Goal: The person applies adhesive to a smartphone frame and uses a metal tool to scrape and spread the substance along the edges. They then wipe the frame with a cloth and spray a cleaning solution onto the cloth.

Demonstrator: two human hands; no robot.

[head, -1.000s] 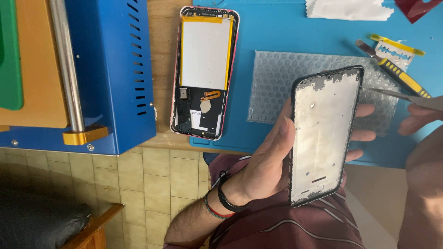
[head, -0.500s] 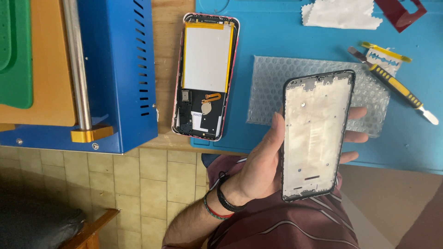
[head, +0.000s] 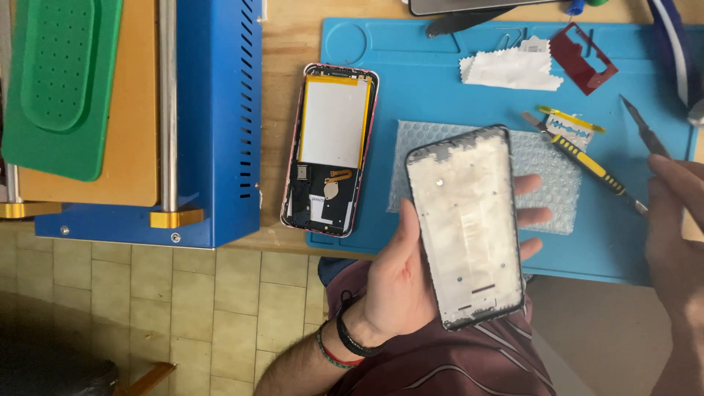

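Holding the phone frame (head: 467, 227) up in my left hand (head: 400, 282), I pinch thin tweezers (head: 644, 128) in my right hand (head: 678, 242) just beside it, above the blue mat (head: 440, 73).

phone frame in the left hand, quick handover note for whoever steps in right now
Left hand: holds the phone frame upright above the lap, inner side up.
Right hand: pinches grey tweezers in its fingers, clear of the frame.
Opened phone, battery showing, lies at the blue mat edge; yellow-handled tool beside the bubble wrap.
Done: frame and phone are apart. Left: frame not yet refitted.
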